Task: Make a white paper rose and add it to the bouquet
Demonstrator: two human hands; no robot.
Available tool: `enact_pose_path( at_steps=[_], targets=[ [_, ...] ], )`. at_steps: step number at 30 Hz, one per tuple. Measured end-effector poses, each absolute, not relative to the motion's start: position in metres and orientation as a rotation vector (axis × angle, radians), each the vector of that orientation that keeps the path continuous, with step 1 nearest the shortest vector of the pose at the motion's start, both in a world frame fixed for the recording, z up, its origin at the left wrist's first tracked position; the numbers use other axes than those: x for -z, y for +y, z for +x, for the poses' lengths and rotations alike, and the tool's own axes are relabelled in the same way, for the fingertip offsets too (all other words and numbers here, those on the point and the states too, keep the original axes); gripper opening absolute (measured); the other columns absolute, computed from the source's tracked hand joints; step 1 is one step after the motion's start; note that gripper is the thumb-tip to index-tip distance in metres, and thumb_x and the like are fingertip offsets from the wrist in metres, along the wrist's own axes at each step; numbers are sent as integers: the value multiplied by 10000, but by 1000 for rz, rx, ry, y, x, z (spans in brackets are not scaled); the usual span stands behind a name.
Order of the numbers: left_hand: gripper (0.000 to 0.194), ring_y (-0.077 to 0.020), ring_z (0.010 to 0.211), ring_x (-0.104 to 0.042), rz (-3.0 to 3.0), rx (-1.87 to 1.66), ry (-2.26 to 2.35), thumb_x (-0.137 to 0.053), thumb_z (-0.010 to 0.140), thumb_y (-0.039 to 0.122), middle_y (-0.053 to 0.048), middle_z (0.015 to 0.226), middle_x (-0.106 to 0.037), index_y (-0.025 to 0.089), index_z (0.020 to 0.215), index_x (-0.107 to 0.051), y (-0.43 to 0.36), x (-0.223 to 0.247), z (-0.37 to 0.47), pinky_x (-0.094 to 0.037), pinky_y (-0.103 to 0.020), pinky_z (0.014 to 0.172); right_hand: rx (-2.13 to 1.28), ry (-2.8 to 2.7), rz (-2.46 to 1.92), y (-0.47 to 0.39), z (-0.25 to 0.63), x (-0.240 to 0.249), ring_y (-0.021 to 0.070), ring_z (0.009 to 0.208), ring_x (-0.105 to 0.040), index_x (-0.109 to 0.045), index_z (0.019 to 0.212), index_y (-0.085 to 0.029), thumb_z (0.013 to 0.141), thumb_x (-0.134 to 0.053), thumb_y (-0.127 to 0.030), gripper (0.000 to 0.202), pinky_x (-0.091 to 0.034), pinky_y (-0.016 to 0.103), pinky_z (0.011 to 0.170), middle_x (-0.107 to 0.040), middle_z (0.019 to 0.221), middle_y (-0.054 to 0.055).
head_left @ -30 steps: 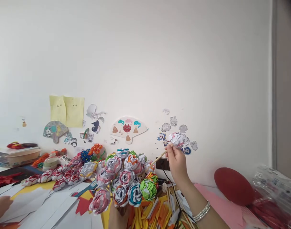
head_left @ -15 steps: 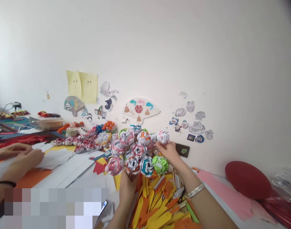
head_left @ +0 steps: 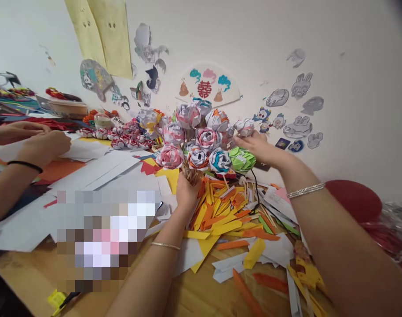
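Note:
A bouquet of folded paper flowers (head_left: pixel 206 138) stands upright over the table, its blooms white with pink, orange and blue edges. My left hand (head_left: pixel 188 191) is wrapped round the brown bundled stems (head_left: pixel 191 172) beneath the blooms. At the bouquet's right side, my right hand (head_left: pixel 258 147) has its fingers closed on a white paper flower (head_left: pixel 245 127), just under the bloom; its stem is hidden. A green paper flower (head_left: pixel 242 159) sits below that hand. Under the bouquet lies a heap of yellow and orange folded paper strips (head_left: pixel 221 211).
At the left, a co-worker's hands (head_left: pixel 44 145) work over white paper sheets (head_left: pixel 95 171). Red-and-white paper pieces (head_left: pixel 122 134) lie behind them. A blurred-out patch (head_left: pixel 108 233) covers part of the table (head_left: pixel 194 295). A red round object (head_left: pixel 352 202) is at the right.
My view has tilted down and come closer, so the wall and bouquet sit higher and more of the table shows. Both my hands keep their hold on the bouquet and white flower.

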State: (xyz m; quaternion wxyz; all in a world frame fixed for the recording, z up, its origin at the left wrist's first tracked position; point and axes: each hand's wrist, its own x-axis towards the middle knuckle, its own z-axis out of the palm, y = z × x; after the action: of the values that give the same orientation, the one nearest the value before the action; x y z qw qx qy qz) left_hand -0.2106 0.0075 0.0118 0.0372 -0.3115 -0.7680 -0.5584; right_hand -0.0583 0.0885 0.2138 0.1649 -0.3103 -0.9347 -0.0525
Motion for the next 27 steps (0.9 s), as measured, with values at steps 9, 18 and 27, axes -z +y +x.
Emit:
enact_pose_path(
  at_steps=[9,18,27],
  targets=[
    [459,-234,907,-596,-982,1700,-2370,-629,694,360,-92,995,-608,177,1057,-415,8,-10,-213,-462,-319,711,145,-2741,-1105,92,-34,-266,208,722,-573,-642,745,-124,793,-548,-449,342,-407,371,680,-626,749,109],
    [482,-253,905,-596,-962,1730,-2408,-629,685,383,-109,989,-609,176,1069,-423,5,-15,-213,-461,-332,699,-332,-2366,-763,85,-47,-243,194,754,-619,-596,1059,-156,733,-636,-328,371,-473,322,684,-653,946,108],
    [482,-257,931,-586,-967,1754,-2375,-628,685,367,-105,999,-607,183,1078,-419,6,-14,-216,-455,-336,711,-216,-2429,-699,77,-40,-260,166,695,-613,-627,1027,-173,716,-653,-301,338,-471,301,649,-633,1000,98]
  ],
)
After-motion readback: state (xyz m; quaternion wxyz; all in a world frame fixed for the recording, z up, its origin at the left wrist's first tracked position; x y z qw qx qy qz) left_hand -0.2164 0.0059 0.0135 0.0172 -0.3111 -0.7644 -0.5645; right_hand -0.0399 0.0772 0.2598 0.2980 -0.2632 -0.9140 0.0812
